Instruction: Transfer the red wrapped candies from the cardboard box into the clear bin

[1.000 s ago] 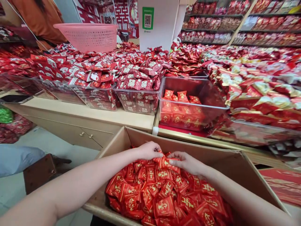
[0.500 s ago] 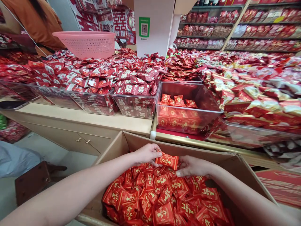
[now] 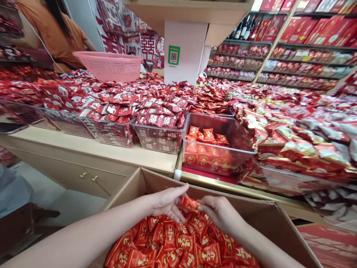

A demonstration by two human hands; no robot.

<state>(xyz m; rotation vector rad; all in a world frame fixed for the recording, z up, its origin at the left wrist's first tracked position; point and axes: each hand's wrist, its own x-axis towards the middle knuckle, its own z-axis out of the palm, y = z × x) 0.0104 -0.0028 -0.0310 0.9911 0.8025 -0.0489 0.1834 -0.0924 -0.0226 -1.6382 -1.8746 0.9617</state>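
One red packet [image 3: 190, 204] lies crosswise, right end pinched in fingers of the right hand [image 3: 224, 213]; beside its left end, the left hand [image 3: 167, 202] spreads its fingers; more packets [image 3: 169, 236] lie below.

Open air is lying above the red packets [image 3: 185, 242] in the cardboard box [image 3: 256, 215], its walls hemming any sideways path; the left hand [image 3: 169, 203] and right hand [image 3: 221, 212] are occupying the space near its far wall. Beyond, near the table's [image 3: 156, 160] front edge, the see-through bin [image 3: 240, 150] is standing open at the top — more packets [image 3: 208, 137] are lying below its back rim — while higher heaps [image 3: 164, 111] are crowding it left and right.
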